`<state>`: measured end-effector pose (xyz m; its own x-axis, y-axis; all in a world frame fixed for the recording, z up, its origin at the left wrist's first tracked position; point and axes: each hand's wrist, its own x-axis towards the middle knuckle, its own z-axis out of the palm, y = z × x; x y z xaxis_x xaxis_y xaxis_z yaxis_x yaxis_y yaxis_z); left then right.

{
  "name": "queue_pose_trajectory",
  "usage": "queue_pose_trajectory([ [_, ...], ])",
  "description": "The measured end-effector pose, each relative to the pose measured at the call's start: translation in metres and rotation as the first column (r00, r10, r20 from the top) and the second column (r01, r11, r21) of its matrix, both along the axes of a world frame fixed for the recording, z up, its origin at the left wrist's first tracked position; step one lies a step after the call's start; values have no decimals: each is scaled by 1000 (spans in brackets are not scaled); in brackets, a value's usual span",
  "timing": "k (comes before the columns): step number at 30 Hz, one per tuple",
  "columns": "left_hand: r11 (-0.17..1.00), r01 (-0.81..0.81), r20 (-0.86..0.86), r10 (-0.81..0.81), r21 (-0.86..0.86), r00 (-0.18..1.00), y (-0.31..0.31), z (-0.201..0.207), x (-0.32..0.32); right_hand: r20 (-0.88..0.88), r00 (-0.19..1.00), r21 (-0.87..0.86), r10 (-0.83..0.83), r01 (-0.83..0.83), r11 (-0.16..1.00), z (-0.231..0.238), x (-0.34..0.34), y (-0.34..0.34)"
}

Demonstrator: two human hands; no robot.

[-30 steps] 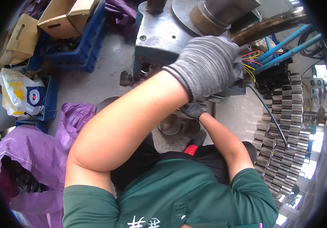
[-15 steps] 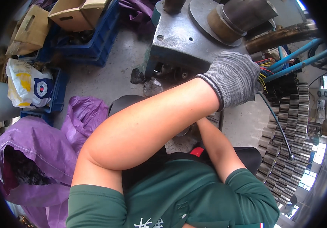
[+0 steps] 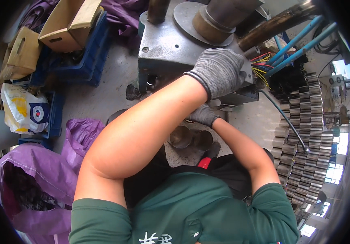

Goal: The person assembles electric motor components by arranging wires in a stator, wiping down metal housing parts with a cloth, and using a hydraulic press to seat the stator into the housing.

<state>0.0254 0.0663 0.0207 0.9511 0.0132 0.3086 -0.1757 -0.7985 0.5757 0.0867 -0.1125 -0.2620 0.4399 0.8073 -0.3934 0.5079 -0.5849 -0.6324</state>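
My left hand (image 3: 220, 73), in a grey knitted glove, reaches across to the right front edge of a grey metal machine (image 3: 162, 51). Its fingers are curled and face away, so whatever they hold is hidden. Below the left forearm is my right hand (image 3: 203, 115), gloved in darker grey, low before the machine's front. The left forearm covers part of it, and its fingertips do not show. Two short metal cylinders (image 3: 181, 137) stand on the floor just beneath the right hand. A thick dark cylinder (image 3: 228, 16) rises from a round disc on the machine's top.
Metal tubes (image 3: 301, 122) are stacked in rows at the right, behind a thin ball-ended lever (image 3: 285, 118). Coloured wires (image 3: 260, 67) and blue pipes (image 3: 297, 44) lie right of the machine. Blue crates (image 3: 89, 61), a cardboard box (image 3: 67, 36) and purple sacks (image 3: 36, 175) line the left.
The whole view has shifted, so the machine sits further left. My right hand, hidden behind the left forearm before, now shows below it. The left hand stays by the machine's edge.
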Motion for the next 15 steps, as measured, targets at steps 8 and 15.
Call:
queue_pose_trajectory([
  [8, 931, -25, 74, 56, -363, 996, -4, 7, 5, -311, 874, 327, -374, 467, 821, 252, -20, -68],
  [15, 710, -9, -65, -51, -704, 997, -30, 14, -11, -880, 464, 412, -107, 854, 318, 279, -18, -103],
])
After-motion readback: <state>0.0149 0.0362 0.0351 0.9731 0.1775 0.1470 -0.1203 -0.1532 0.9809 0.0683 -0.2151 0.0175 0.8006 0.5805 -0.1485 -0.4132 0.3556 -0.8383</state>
